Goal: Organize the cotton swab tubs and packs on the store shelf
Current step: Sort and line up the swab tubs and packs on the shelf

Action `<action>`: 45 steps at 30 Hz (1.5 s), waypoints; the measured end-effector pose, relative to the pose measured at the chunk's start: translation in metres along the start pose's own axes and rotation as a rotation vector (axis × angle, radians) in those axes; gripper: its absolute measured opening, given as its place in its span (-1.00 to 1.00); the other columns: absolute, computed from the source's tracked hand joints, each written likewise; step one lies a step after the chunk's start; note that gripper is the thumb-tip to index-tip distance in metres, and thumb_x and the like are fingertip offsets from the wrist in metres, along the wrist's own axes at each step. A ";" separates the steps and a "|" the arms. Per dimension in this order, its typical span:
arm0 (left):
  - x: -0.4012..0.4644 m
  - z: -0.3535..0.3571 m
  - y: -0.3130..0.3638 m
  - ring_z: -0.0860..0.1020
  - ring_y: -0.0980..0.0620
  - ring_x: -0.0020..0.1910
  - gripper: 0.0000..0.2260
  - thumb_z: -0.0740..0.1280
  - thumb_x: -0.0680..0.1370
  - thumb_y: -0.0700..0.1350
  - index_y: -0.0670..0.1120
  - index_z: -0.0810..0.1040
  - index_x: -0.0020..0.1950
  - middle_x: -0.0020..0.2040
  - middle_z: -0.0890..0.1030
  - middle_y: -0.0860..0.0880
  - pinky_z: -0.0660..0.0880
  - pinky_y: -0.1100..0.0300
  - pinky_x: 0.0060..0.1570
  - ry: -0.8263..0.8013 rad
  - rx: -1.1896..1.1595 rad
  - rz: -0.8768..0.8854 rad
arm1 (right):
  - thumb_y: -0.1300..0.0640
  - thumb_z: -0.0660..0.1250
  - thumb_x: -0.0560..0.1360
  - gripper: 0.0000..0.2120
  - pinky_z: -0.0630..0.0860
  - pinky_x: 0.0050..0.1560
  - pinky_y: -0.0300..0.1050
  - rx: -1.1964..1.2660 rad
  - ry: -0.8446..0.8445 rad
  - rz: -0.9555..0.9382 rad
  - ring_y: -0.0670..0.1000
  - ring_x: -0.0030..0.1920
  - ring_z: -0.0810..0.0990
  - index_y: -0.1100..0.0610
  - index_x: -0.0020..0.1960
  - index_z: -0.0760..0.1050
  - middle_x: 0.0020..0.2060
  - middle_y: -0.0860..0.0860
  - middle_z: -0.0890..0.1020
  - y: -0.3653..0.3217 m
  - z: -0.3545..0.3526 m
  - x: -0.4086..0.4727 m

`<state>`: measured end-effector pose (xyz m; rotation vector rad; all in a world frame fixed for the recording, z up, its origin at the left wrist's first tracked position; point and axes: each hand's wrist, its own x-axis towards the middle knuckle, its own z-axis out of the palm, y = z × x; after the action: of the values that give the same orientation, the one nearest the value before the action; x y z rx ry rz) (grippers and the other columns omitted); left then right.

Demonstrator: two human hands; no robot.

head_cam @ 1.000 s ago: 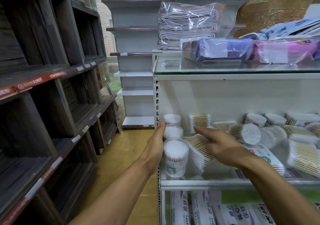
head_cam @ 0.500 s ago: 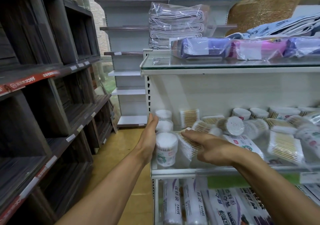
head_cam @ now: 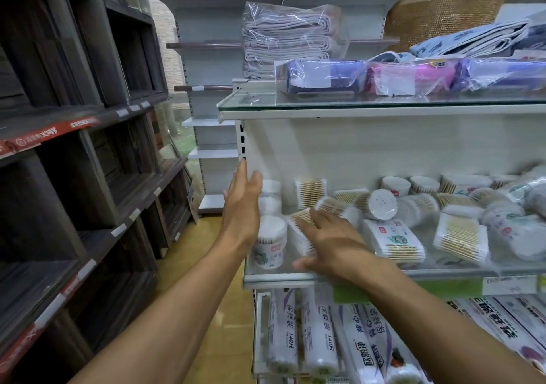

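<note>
While your left hand (head_cam: 242,206) stands flat and upright at the left end of the shelf (head_cam: 443,274), fingers straight and holding nothing, it sits just beside a row of three cotton swab tubs (head_cam: 270,242) lined up front to back. Your right hand (head_cam: 331,242) lies palm down with fingers spread, pressing on a flat pack of swabs (head_cam: 300,236) that leans just right of the front tub. Between your two hands stands that front tub, upright. Further right, more packs (head_cam: 393,240) and tubs lie jumbled, one tub (head_cam: 382,205) tipped on its side with its lid facing you. Rolls of bags (head_cam: 317,333) fill the shelf below.
</note>
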<state>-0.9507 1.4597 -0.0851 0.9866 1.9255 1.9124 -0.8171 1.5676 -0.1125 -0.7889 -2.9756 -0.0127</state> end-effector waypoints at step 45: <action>-0.009 0.089 0.039 0.35 0.01 0.23 -0.56 0.42 0.49 -0.18 0.02 0.48 0.36 0.18 0.39 0.00 0.21 0.35 0.13 -0.135 0.721 0.624 | 0.06 0.40 0.50 -0.50 0.44 0.21 -0.17 0.597 0.735 0.009 0.04 0.21 0.57 0.11 0.40 0.43 0.23 0.06 0.61 0.070 -0.037 -0.047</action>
<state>-0.8787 1.5201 -0.0599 2.0529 2.4692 1.2939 -0.7396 1.6041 -0.0787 -0.5497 -2.1044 0.4550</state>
